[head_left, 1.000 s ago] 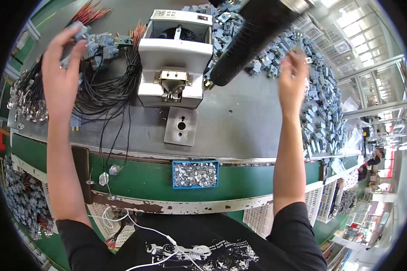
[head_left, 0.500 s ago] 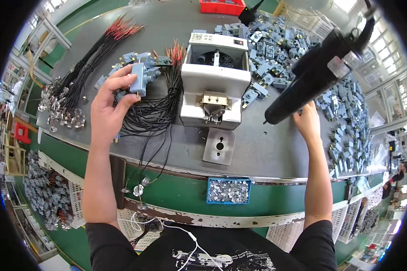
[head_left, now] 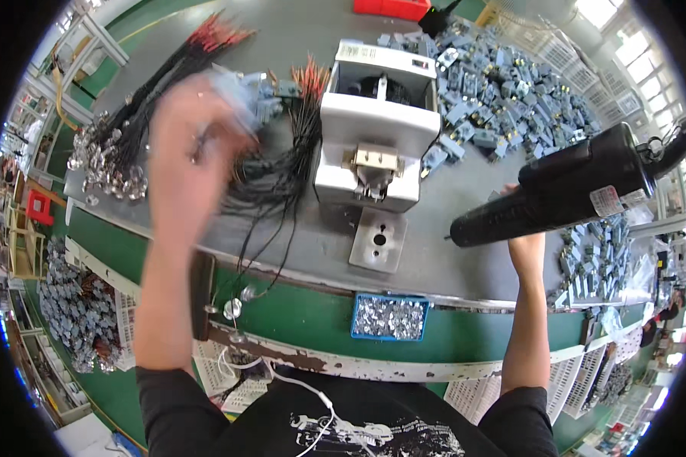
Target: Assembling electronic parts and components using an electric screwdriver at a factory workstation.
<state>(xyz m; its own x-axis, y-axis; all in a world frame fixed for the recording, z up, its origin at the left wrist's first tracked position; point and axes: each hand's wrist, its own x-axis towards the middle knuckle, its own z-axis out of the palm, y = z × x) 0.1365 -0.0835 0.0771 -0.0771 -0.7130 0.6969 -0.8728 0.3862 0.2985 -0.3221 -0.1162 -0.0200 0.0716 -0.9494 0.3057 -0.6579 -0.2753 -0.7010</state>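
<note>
My left hand (head_left: 194, 145) is smeared by motion above the left part of the bench. A grey-blue plastic block (head_left: 235, 95), also blurred, shows at its fingers. Beneath that hand lie more such blocks and a bundle of black wires (head_left: 270, 186) with red ends. My right hand (head_left: 524, 245) is right of the machine, mostly hidden behind a black electric screwdriver (head_left: 556, 183). Only a bit of finger shows above the tool, so its grip cannot be made out. The screwdriver lies nearly level in view, its bit pointing left.
A white bench machine (head_left: 377, 122) stands in the middle, a metal plate (head_left: 379, 240) before it. A blue tray (head_left: 389, 317) of small metal parts sits at the front edge. Grey-blue blocks (head_left: 484, 99) are heaped at the right; a second wire bundle (head_left: 149, 91) lies far left.
My left hand, with the block, has tilted and blurred. The screwdriver has swung from a steep slant to nearly level. My right hand is now more covered by it.
</note>
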